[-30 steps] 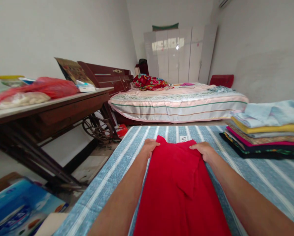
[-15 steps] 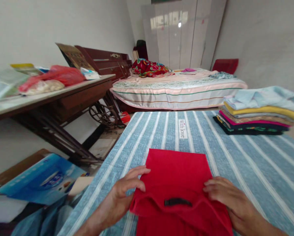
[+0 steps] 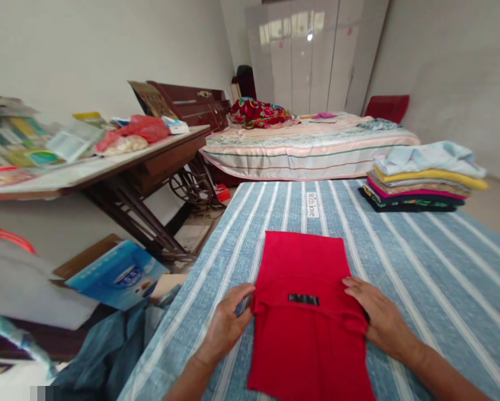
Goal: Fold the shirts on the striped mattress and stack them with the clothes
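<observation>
A red shirt [image 3: 306, 345] lies folded lengthwise on the striped cloth, its neckline with a dark label [image 3: 303, 299] facing me. The far end of the shirt is a flat rectangle beyond the neckline. At the left edge near the neckline, my left hand [image 3: 229, 320] pinches the fabric between thumb and fingers. My right hand [image 3: 381, 317] grips the right edge at about the same height, fingers on top of the fabric and its thumb mostly hidden.
A blue cloth with white stripes [image 3: 216, 267] covers the surface. A stack of folded clothes [image 3: 419, 186] sits at its far right. To the left stand a cluttered sewing-machine table [image 3: 74, 178] and a blue box [image 3: 120, 275]. Behind is a bed [image 3: 308, 161].
The view has shifted, showing more of the left side. The shirt's neckline, bunched up before, now lies flatter. Both hands remain at the shirt's side edges.
</observation>
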A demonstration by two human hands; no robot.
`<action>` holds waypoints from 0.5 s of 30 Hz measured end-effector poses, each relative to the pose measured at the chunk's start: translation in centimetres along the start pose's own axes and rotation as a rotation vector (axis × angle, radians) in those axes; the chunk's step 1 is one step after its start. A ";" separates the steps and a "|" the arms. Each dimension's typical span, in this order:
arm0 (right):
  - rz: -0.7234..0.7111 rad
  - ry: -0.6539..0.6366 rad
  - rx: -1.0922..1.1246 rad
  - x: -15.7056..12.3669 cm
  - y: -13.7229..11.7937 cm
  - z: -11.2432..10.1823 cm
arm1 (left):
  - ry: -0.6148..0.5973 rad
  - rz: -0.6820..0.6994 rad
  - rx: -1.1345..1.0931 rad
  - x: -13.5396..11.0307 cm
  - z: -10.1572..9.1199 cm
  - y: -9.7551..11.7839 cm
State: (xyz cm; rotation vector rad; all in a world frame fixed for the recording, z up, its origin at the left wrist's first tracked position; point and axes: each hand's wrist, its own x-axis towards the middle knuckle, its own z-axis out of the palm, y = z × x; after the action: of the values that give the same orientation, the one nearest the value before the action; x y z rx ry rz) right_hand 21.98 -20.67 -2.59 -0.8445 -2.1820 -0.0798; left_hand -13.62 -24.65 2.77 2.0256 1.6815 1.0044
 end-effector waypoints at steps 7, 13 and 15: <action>0.065 -0.048 0.033 -0.4 0.2 0.1 | -0.020 -0.026 0.026 -0.1 0.1 0.7; 0.129 -0.058 0.072 -0.4 0.2 0.0 | -0.007 -0.047 0.030 -0.2 0.2 0.6; 0.162 -0.067 0.063 -0.3 0.1 0.0 | -0.012 -0.045 0.032 -0.3 0.3 0.5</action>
State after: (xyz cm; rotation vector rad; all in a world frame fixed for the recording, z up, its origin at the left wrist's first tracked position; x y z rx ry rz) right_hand 22.24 -20.77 -2.80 -0.9968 -2.1575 0.0976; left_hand -13.08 -24.98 2.75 2.0005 1.7393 0.9547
